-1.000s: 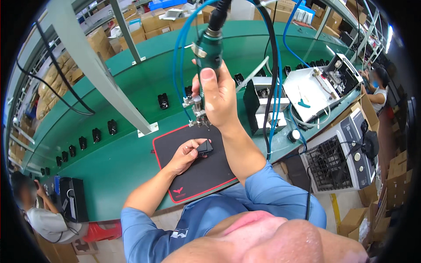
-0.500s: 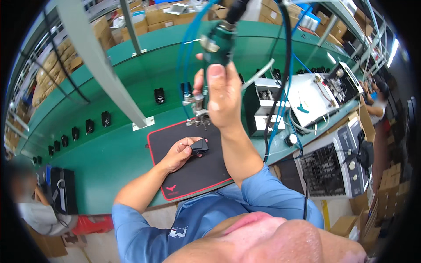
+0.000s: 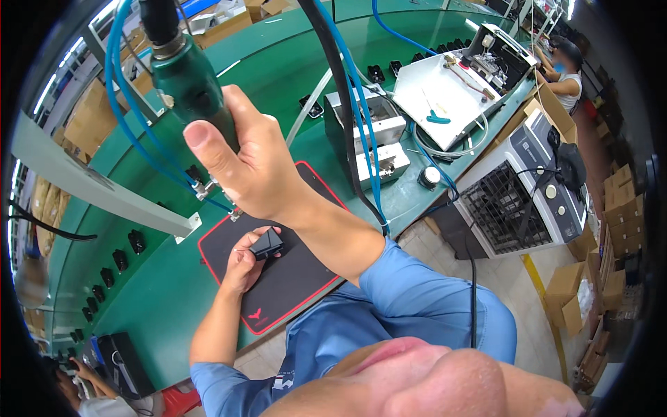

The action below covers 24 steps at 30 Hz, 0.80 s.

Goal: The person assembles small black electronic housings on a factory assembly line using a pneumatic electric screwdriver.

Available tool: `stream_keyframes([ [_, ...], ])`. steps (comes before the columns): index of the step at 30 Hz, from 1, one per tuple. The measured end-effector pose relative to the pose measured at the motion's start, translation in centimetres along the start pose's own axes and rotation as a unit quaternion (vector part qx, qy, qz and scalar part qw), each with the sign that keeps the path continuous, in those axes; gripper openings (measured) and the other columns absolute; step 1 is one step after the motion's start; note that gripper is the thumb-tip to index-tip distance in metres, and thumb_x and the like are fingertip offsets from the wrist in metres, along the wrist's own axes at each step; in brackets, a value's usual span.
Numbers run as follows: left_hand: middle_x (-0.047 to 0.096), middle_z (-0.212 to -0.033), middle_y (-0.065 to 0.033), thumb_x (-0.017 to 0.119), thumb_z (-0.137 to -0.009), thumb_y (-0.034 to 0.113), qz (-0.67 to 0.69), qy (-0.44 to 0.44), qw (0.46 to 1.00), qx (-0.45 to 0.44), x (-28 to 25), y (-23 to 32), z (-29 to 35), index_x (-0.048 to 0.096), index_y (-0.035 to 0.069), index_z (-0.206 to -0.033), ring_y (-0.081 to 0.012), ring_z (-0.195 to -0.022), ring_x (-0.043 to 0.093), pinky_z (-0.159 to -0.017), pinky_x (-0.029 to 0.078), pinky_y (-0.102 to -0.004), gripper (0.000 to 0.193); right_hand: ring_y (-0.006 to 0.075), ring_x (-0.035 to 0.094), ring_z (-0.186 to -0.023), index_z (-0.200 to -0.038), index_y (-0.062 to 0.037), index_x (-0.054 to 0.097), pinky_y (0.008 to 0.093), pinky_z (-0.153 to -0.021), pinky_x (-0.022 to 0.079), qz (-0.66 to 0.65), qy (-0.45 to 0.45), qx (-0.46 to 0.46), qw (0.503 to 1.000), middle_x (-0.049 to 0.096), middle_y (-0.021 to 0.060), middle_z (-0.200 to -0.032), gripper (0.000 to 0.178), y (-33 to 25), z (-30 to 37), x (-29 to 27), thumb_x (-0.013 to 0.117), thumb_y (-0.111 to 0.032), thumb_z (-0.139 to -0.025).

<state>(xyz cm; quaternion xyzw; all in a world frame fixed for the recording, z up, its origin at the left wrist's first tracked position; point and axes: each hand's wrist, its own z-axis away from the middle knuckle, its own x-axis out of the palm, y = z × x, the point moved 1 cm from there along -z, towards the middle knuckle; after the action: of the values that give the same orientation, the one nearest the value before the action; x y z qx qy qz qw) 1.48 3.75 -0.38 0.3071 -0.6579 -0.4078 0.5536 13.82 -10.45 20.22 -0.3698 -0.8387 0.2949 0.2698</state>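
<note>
Raised over the bench, my right hand (image 3: 260,167) is closed round the grip of a green power screwdriver (image 3: 191,87). A thick black fitting (image 3: 158,21) tops this tool, and its lower end is hidden behind my hand. Metal hose fittings (image 3: 203,189) with blue tubes show just below and left of the hand. Lower down, my left hand (image 3: 240,267) pinches a small black box-shaped part (image 3: 267,243) between thumb and fingers. That part is held over a black mat (image 3: 295,278) with a red edge, apart from the screwdriver.
Right of the mat stands a metal fixture box (image 3: 385,160), with blue tubes and a black cable hanging before it. Beyond lies a white panel (image 3: 417,94) holding a teal tool. A grey post (image 3: 97,170) rises at left near a row of black parts (image 3: 119,260). An air cooler (image 3: 511,201) stands right.
The view has turned, so the bench appears rotated. My right hand and the screwdriver now show farther left and closer. My left hand still holds the black part, lower left in view.
</note>
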Motion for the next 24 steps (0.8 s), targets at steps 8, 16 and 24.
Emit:
stream_keyframes([
  [8, 0.055, -0.138, -0.0183, 0.08, -0.087, 0.053, 0.026, 0.035, 0.999, 0.006, -0.2, 0.0, 0.2, 0.06, 0.006, -0.103, -0.0306, -0.116, 0.061, -0.095, 0.049, -0.0422, 0.054, 0.0043, 0.052, -0.065, -0.118, 0.0004, 0.056, 0.0242, -0.058, 0.044, -0.026, 0.007, 0.013, 1.0, 0.059, -0.0009, -0.073, 0.048, -0.3, -0.3, -0.2, 0.067, -0.043, -0.101],
  [16, 0.065, -0.122, -0.0172, 0.07, -0.092, 0.061, -0.016, 0.045, 0.999, 0.02, -0.2, 0.2, 0.7, 0.057, -0.001, -0.121, -0.0287, -0.113, 0.063, -0.092, 0.049, -0.0406, 0.069, 0.0213, 0.059, -0.1, -0.132, 0.0005, 0.047, 0.0357, -0.089, 0.049, -0.005, 0.089, -0.084, 0.992, 0.059, 0.0142, -0.11, 0.066, 0.9, -1.0, 0.1, 0.07, -0.049, -0.095],
  [24, 0.066, -0.128, -0.0151, 0.077, -0.09, 0.049, 0.043, 0.081, 0.996, 0.003, -1.3, -0.7, 1.3, 0.052, 0.0, -0.139, -0.0281, -0.117, 0.064, -0.103, 0.049, -0.0481, 0.073, 0.0189, 0.054, -0.079, -0.1, 0.0006, 0.059, 0.0315, -0.071, 0.045, 0.043, 0.137, -0.304, 0.942, 0.061, 0.0107, -0.095, 0.013, -0.8, 0.3, -2.5, 0.064, -0.009, -0.093],
])
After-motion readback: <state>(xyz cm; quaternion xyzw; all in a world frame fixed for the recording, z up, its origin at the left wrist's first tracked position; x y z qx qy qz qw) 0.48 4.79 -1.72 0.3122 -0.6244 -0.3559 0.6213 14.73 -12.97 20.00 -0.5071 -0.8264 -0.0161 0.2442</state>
